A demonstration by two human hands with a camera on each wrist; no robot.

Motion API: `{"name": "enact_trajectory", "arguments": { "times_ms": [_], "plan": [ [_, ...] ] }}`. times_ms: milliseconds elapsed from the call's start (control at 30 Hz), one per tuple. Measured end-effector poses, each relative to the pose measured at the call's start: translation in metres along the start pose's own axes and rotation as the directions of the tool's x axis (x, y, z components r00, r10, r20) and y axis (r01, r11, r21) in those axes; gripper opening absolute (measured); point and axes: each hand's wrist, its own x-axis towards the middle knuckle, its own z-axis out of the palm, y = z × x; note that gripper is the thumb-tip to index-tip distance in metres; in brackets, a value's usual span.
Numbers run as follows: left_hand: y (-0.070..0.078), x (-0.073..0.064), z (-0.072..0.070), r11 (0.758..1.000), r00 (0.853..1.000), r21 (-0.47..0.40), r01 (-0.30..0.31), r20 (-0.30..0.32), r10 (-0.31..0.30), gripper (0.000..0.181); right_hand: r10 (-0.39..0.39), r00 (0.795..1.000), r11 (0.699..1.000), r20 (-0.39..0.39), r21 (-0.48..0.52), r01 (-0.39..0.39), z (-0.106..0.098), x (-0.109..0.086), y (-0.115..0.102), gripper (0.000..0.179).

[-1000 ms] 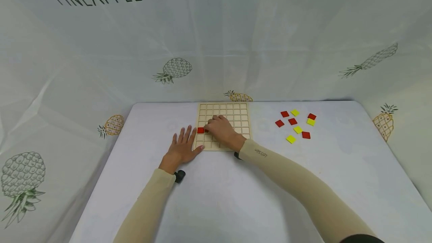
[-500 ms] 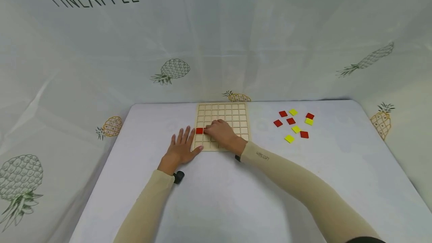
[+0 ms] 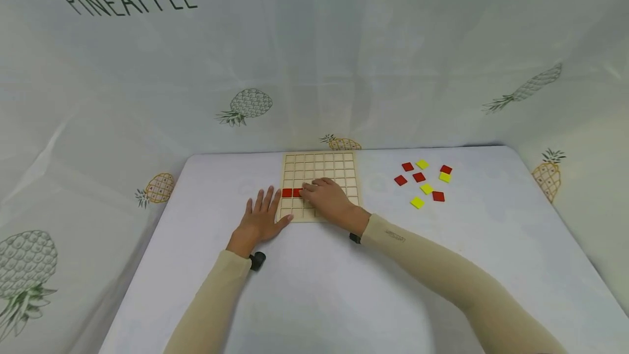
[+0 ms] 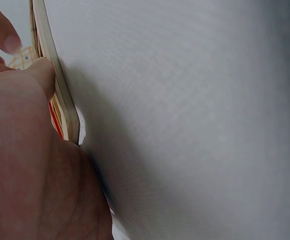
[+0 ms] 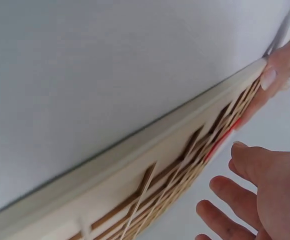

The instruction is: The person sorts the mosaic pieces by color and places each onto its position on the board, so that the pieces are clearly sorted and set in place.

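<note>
A wooden grid board (image 3: 319,159) lies at the table's far side. Two red square tiles (image 3: 292,193) sit side by side in a row at its left edge. My left hand (image 3: 256,224) rests flat with spread fingers at the board's left side, its thumb on the near left corner; the left wrist view shows that thumb (image 4: 44,75) over the board's edge. Over the board, my right hand (image 3: 330,201) has its fingertips beside the inner red tile. In the right wrist view its fingers (image 5: 230,192) are loosely bent above the grid and nothing shows between them.
Several loose red tiles (image 3: 419,177) and yellow tiles (image 3: 426,189) lie scattered on the table right of the board. One yellow tile (image 3: 444,177) overlaps a red one. A pineapple-print sheet (image 3: 314,42) hangs behind the white table (image 3: 314,288).
The right hand has moved slightly right, uncovering the second red tile beside the first; its fingers have come off that tile. The left hand stays in place. The head view has shifted a little.
</note>
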Motion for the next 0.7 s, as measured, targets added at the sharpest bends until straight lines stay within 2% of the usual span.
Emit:
{"name": "enact_trajectory", "arguments": {
  "times_ms": [167,367,567,700],
  "plan": [
    [0.002,-0.004,-0.005,1.000,1.000,0.005,0.008,0.021,-0.008,0.089,0.027,0.999,0.999,-0.040,0.032,-0.026,-0.006,-0.020,0.009,0.035],
    [0.011,-0.015,-0.016,1.000,1.000,0.010,0.009,0.028,-0.009,0.087,0.069,0.994,0.997,-0.086,0.030,-0.066,-0.005,-0.047,0.024,0.035],
    [0.011,-0.015,-0.015,1.000,1.000,-0.003,0.003,0.025,-0.003,0.086,0.112,0.985,0.993,-0.132,0.049,-0.106,-0.003,-0.081,0.042,0.039],
    [0.012,-0.014,-0.015,1.000,0.999,0.011,0.005,0.033,-0.006,0.087,0.162,0.978,0.985,-0.133,0.082,-0.152,-0.003,-0.102,0.055,0.041]
  ]
}}
